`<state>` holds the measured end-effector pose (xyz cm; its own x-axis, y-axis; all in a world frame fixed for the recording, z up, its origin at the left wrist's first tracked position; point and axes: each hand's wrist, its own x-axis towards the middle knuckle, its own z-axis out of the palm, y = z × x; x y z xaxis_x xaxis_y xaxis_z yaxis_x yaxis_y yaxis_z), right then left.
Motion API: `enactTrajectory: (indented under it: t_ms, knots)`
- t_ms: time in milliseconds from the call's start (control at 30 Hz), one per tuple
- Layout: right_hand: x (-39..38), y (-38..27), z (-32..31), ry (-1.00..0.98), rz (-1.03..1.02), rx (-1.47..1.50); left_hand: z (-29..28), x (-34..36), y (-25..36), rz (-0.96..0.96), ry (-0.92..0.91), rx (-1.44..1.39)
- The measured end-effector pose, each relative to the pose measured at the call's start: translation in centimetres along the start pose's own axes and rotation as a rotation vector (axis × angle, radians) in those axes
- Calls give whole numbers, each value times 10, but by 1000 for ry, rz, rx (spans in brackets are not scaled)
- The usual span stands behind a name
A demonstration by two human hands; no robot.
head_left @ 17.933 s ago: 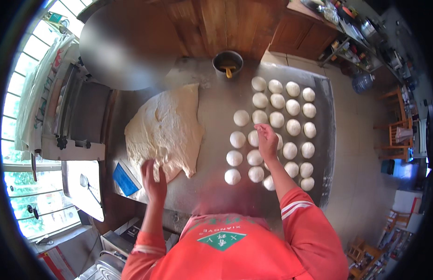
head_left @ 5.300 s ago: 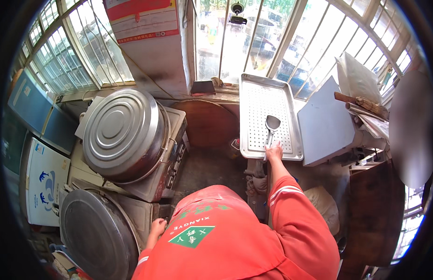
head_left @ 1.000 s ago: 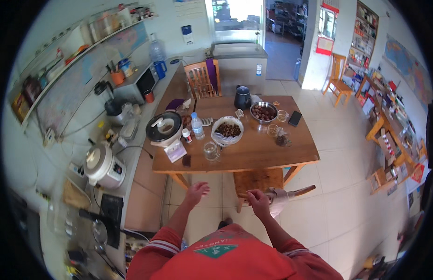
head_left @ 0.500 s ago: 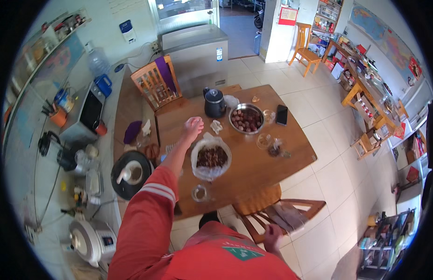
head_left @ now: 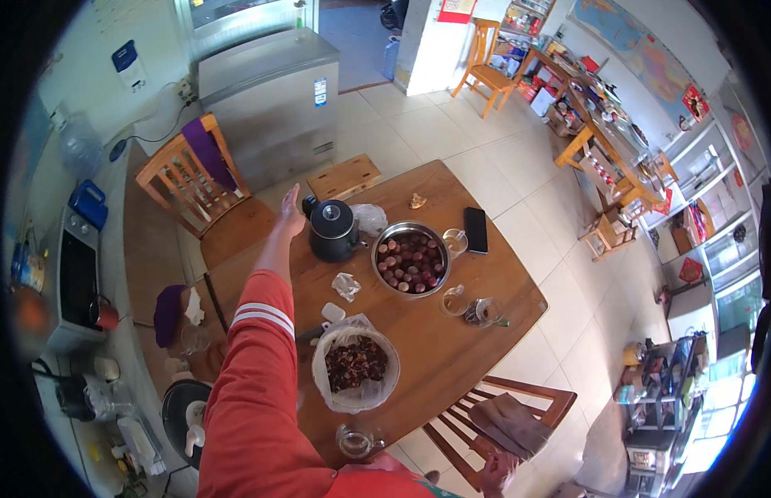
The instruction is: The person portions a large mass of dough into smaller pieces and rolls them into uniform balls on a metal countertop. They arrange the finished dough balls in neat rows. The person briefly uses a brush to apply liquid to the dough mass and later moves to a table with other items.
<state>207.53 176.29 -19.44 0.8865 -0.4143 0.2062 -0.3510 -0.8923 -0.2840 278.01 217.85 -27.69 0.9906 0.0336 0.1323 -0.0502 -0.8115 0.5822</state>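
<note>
My left arm, in a red sleeve with white stripes, stretches over the wooden table (head_left: 435, 349). My left hand (head_left: 291, 212) is open, its fingers extended, just beside the handle of a black kettle (head_left: 332, 231); no grip on it shows. My right hand (head_left: 499, 473) hangs low by a wooden chair (head_left: 560, 408) with a brown cloth (head_left: 508, 425) on its back. Its fingers are loosely bent and appear to hold nothing. Nearer to me stands a lined bowl (head_left: 356, 365) of dark brown scraps. Right of the kettle, a steel bowl (head_left: 411, 258) holds round, dark reddish fruit or nuts.
A clear plastic bag (head_left: 369, 219), crumpled tissue (head_left: 345, 286) and black phone (head_left: 476, 230) lie on the table. Glass cups (head_left: 454, 300) stand right, a glass pitcher (head_left: 354, 440) at the near edge. Left is a counter with a microwave (head_left: 76, 278); beyond, a chest freezer (head_left: 269, 108).
My left hand has moved forward from above the tissue and lined bowl to the kettle's handle side. The whole view has shifted; my right hand remains low by the chair.
</note>
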Motion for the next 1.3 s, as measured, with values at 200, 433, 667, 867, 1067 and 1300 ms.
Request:
enactTrajectory:
  t_ms: [200,433,667,867,1067,1300]
  knots:
    - [5,-12,2,41,-1,-69,-2,19,2,208,-208,23]
    - [5,1,6,13,-2,-45,-33,-49,-50,-147,-444,-535]
    - [-10,13,2,-19,82,-37,-33,-101,-27,-226,-241,-1070]
    - [-12,27,6,46,26,24,-97,-135,13,-158,-79,-1198]
    - [-13,30,-7,74,-22,70,-203,-238,105,-125,133,-1114]
    - [-18,45,-10,-47,-165,207,-282,-434,170,-201,238,-1068]
